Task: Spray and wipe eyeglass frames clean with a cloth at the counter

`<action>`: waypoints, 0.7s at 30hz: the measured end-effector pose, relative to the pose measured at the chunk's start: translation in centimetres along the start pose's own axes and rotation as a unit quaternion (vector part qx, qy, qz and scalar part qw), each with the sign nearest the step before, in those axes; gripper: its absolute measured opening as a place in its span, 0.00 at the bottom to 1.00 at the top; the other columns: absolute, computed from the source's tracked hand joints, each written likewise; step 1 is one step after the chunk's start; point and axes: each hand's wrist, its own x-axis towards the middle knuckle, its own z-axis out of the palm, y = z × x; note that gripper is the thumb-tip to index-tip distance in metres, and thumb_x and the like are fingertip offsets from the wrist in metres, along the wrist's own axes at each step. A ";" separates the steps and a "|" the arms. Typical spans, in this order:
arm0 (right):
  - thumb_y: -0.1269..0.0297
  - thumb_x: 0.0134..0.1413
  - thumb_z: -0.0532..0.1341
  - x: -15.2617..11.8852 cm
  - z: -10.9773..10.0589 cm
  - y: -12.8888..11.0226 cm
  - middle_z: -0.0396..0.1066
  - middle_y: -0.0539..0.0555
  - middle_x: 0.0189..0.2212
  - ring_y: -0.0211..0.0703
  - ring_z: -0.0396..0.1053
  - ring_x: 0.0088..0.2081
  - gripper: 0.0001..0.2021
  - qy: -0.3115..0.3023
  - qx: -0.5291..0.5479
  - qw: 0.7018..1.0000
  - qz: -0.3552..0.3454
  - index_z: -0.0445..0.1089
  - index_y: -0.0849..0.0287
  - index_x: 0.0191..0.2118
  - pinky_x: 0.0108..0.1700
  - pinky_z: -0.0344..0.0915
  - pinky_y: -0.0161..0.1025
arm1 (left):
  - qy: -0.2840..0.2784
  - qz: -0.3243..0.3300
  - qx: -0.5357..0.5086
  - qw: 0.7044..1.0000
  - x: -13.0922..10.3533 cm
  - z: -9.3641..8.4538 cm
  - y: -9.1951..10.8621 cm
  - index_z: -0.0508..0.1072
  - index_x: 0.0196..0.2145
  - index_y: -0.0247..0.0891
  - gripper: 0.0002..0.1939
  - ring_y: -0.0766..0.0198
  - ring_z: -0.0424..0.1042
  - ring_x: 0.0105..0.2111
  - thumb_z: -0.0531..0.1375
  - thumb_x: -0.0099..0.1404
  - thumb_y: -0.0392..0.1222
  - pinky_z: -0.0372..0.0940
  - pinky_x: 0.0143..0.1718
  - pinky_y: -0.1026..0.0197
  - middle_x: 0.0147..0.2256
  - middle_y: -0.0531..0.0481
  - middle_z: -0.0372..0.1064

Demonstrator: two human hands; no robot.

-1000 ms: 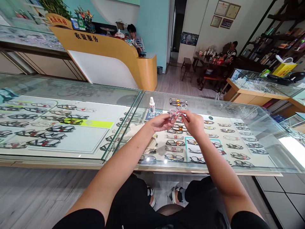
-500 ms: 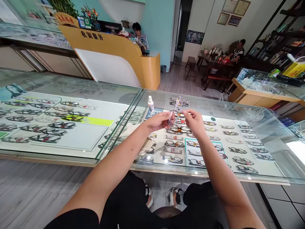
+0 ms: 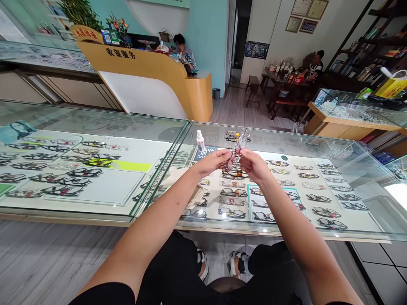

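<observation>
A pair of clear-framed eyeglasses (image 3: pixel 241 140) is held up above the glass counter, standing nearly on end with a slight tilt. My left hand (image 3: pixel 215 163) is closed on its lower left part. On the other side, my right hand (image 3: pixel 254 164) has its fingers pinched against the frame. Just beyond my left hand stands a small white spray bottle (image 3: pixel 200 141) on the glass. A cream cloth (image 3: pixel 197 195) lies on the counter, partly hidden beneath my left forearm.
Rows of eyeglasses (image 3: pixel 233 192) lie inside the glass display case (image 3: pixel 286 142) under my hands. Another case (image 3: pixel 104 112) adjoins it on the left. Beyond are a yellow cashier desk (image 3: pixel 199 95) with a person (image 3: pixel 182 51) behind it, and a dark table (image 3: pixel 286 80) with someone seated.
My right hand has moved slightly left and now meets the eyeglasses, which lean a little more to the right. My view has shifted slightly.
</observation>
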 end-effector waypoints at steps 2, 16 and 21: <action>0.48 0.46 0.78 0.0 0.0 0.0 0.43 0.37 0.18 0.32 0.36 0.22 0.21 -0.001 -0.001 1.000 -0.005 0.76 0.57 0.39 0.26 0.37 0.35 | 0.004 0.005 0.009 1.000 0.0 0.1 0.1 0.76 0.38 0.36 0.26 0.68 0.69 0.28 0.71 0.66 0.64 0.64 0.30 0.67 0.30 0.51 0.71; 0.45 0.49 0.76 0.3 -0.6 0.1 0.39 0.38 0.20 0.34 0.35 0.23 0.21 -0.008 -0.025 0.999 -0.026 0.73 0.56 0.38 0.26 0.37 0.37 | 0.043 0.024 0.006 0.999 0.1 0.8 0.4 0.76 0.33 0.35 0.26 0.68 0.68 0.30 0.73 0.62 0.64 0.63 0.32 0.65 0.31 0.51 0.71; 0.46 0.51 0.77 0.2 -1.1 -0.2 0.43 0.39 0.20 0.34 0.36 0.23 0.21 -0.041 -0.053 0.998 -0.009 0.72 0.56 0.32 0.27 0.37 0.37 | 0.054 0.016 0.012 0.998 0.0 0.8 0.6 0.78 0.36 0.36 0.21 0.69 0.70 0.30 0.75 0.60 0.56 0.64 0.34 0.65 0.31 0.52 0.71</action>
